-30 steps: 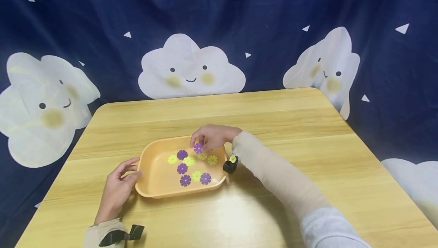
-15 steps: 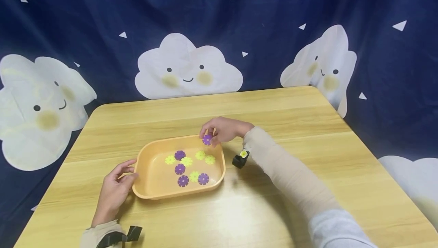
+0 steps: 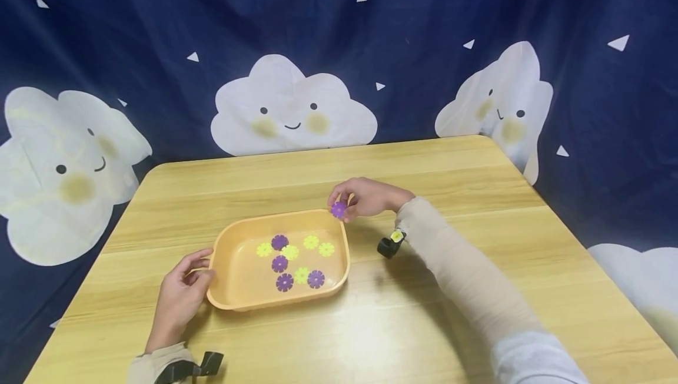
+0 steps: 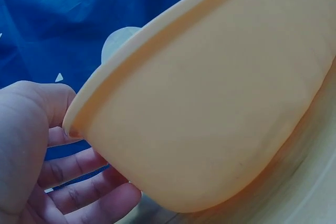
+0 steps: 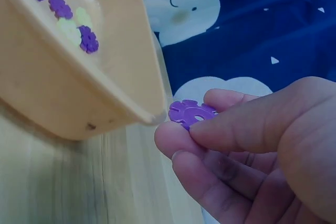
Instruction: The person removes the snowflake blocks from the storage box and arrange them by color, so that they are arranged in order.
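Observation:
My right hand (image 3: pixel 366 197) pinches a purple snowflake disc (image 3: pixel 339 210) between thumb and fingers, beside the far right corner of a shallow orange plastic basin (image 3: pixel 233 301). In the right wrist view the disc (image 5: pixel 188 110) shows its notched edge and centre hole past the thumb. At the basin's left end, my left hand (image 3: pixel 182 293) grips the rim. The left wrist view has its thumb on the rim and the other fingers (image 4: pixel 84 195) against the outer wall. Inside the basin lie several purple discs (image 3: pixel 284 282) and several yellow discs (image 3: pixel 326 249), flat on the bottom.
The basin stands on a light wooden table (image 3: pixel 424 172) with rounded far corners. Behind it hangs a dark blue curtain (image 3: pixel 413 7) printed with white smiling clouds. Black straps (image 3: pixel 392 247) are worn at the wrists.
My right hand has lifted the purple disc from inside the basin and carried it right and away, to the far right corner. My left hand keeps its grip on the rim.

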{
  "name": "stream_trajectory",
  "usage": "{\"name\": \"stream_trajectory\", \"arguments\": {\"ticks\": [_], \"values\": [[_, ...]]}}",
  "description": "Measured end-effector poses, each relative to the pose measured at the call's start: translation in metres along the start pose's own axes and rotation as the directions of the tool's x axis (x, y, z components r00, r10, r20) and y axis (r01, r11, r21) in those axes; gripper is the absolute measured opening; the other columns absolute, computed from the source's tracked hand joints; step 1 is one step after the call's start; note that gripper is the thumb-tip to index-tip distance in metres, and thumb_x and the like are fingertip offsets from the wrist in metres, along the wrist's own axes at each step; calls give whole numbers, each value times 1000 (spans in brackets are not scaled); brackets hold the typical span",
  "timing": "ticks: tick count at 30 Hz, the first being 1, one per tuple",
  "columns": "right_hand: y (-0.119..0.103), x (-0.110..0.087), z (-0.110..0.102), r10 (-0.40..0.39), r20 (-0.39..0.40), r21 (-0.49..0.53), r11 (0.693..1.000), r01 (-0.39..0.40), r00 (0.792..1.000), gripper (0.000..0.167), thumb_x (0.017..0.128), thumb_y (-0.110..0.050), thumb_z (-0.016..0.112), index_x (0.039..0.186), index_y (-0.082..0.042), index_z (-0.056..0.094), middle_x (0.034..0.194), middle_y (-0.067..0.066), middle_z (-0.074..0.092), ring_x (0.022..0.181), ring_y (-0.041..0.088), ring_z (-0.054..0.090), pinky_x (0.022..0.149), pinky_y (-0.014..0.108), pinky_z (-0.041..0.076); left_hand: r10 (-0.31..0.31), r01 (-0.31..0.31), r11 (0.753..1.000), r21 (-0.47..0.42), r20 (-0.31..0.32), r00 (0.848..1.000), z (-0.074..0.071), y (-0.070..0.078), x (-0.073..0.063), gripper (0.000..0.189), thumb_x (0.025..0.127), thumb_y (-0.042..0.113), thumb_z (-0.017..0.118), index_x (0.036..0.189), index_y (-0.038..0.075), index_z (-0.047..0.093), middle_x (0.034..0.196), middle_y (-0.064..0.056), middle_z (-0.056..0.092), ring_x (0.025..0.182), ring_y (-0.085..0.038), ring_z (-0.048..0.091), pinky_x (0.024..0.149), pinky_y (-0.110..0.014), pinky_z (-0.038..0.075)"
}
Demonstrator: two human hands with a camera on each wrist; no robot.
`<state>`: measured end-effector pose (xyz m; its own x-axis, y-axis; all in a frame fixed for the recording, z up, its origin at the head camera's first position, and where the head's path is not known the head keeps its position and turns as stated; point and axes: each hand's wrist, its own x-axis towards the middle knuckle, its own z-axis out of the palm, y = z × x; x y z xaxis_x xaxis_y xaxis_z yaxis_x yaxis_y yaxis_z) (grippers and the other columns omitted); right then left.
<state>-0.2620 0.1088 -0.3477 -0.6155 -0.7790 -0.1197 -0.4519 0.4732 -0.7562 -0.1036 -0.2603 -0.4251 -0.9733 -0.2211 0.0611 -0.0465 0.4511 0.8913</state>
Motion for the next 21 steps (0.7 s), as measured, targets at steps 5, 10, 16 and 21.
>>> {"name": "stream_trajectory", "arguments": {"ticks": [5,10,16,21], "values": [[6,-7,-3,17,-37,46,999,-15,999,33,82,10,66,112,-2,65,94,5,66,93,19,61,89,30,52,9,-9,1000,26,9,1000,0,-1,2,40,92,6,59,132,7,57,116,-11,58,90,-6,62,68,-16,52],[15,-15,-4,6,-54,64,998,-3,999,32,82,11,65,111,0,64,93,6,67,92,20,61,89,35,52,23,-24,999,30,20,1000,-1,-2,2,39,93,7,59,132,7,56,119,-14,58,91,-5,61,70,-15,52],[27,-22,-1,12,-46,75,997,-9,999,32,83,10,65,112,-1,64,94,6,67,93,20,61,89,35,52,21,-22,999,50,23,1000,-3,-4,-4,40,92,5,59,132,5,56,119,-15,59,90,-7,61,69,-15,52],[33,-29,-3,9,-98,65,998,-2,995,32,81,11,67,111,2,64,92,8,67,92,21,61,90,38,53,31,-32,999,44,22,999,-2,-1,-2,39,93,6,58,132,6,56,118,-15,59,88,-2,60,70,-15,51]]}}
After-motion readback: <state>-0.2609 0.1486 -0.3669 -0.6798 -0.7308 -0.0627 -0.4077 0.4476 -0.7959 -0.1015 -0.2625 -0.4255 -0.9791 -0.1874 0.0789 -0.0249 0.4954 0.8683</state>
